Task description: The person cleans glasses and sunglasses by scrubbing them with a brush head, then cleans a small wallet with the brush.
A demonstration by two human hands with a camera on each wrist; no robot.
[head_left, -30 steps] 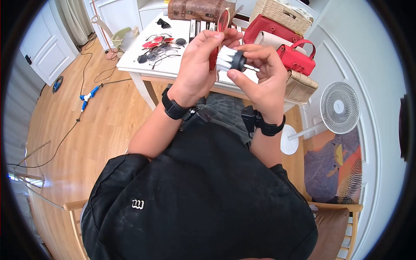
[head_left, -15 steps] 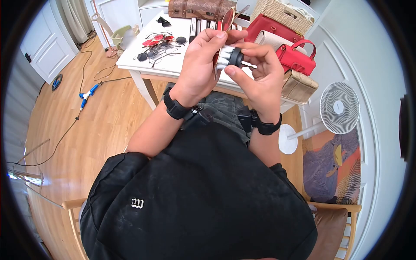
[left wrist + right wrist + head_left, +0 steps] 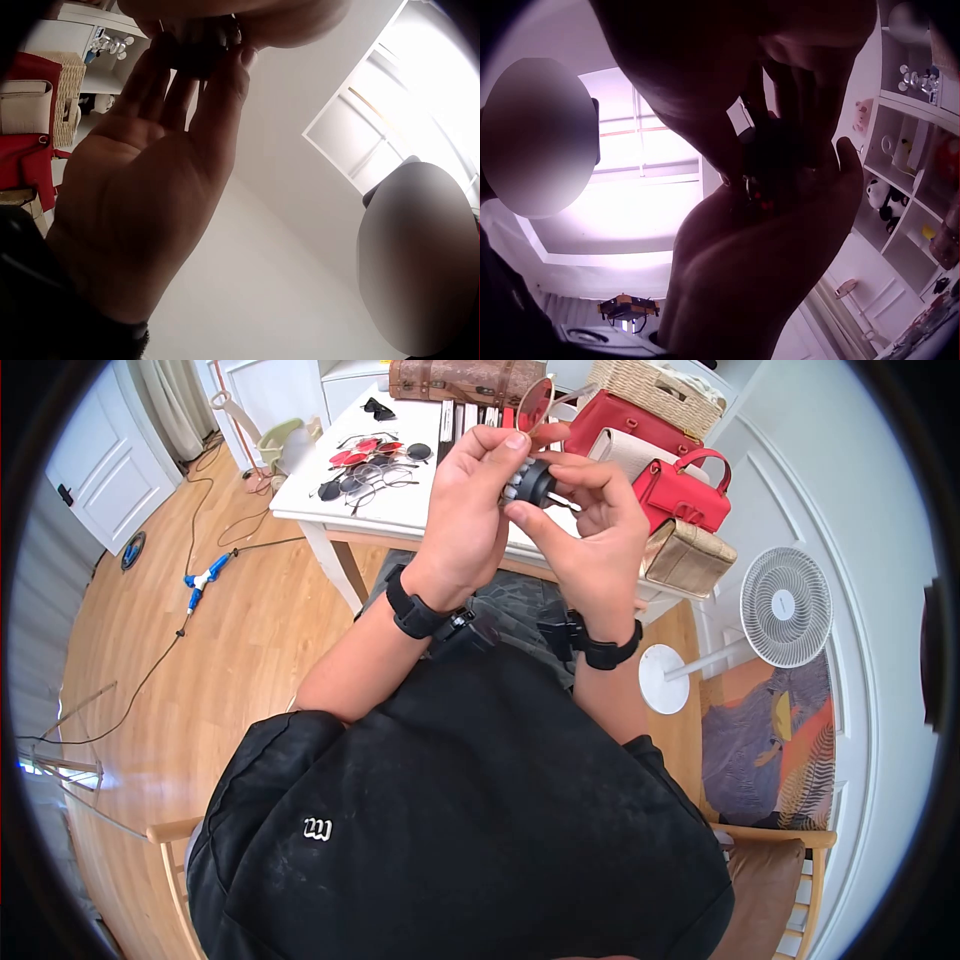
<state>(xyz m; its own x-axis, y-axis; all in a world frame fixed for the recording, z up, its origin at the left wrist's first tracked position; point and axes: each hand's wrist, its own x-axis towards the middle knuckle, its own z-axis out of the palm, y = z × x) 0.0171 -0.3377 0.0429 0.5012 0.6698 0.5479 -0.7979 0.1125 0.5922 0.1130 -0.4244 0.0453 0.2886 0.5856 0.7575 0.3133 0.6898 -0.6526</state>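
In the head view my left hand (image 3: 468,510) pinches a pair of round-lensed glasses with a thin metal frame (image 3: 534,406), one reddish lens standing above the thumb. My right hand (image 3: 597,540) grips a round black brush (image 3: 532,482) by its base, its metal shank (image 3: 563,502) pointing back toward the palm. The pale bristles sit against the left hand's palm side, where the other lens is hidden. In the left wrist view the right hand (image 3: 142,180) holds the dark brush from below; the right wrist view is too dark for detail.
Several sunglasses (image 3: 372,468) lie on the white table (image 3: 310,500). Behind stand a brown case (image 3: 465,382), a woven basket (image 3: 655,398) and red bags (image 3: 690,492). A white fan (image 3: 786,606) stands at the right; a cable (image 3: 205,585) crosses the floor.
My right hand has moved left and slightly down with the brush, closer to the left hand. The raised lens has turned to face the view more and shifted right.
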